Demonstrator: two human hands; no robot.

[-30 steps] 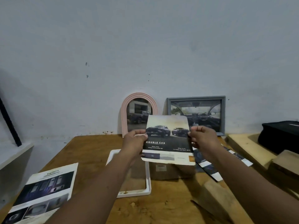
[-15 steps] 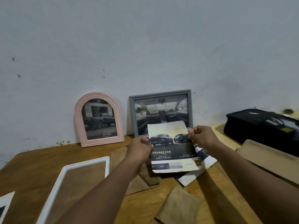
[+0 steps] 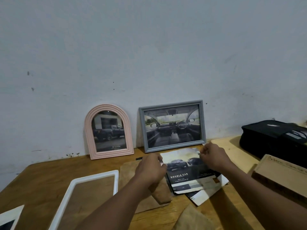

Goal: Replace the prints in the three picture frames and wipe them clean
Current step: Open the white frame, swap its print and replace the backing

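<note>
I hold a worn "DOUBLE CAB" car print (image 3: 184, 173) low over the table, on top of other loose prints (image 3: 206, 193). My left hand (image 3: 152, 168) pinches its left edge and my right hand (image 3: 214, 157) pinches its upper right corner. A pink arched frame (image 3: 108, 131) with a pickup photo and a grey rectangular frame (image 3: 172, 126) with a car-interior photo lean against the wall behind. A white frame (image 3: 86, 198) lies flat and empty at the front left. Brown backing boards (image 3: 131, 170) lie under my left hand.
A wooden table (image 3: 41, 178) carries everything. A black case (image 3: 274, 136) sits at the right by the wall, with a wooden box (image 3: 280, 171) in front of it. Another print (image 3: 9, 218) pokes in at the bottom left. A brown cloth (image 3: 194, 218) lies near the front edge.
Both hands have lowered the "DOUBLE CAB" print from in front of the frames down onto the pile of prints on the table. My view has swung right.
</note>
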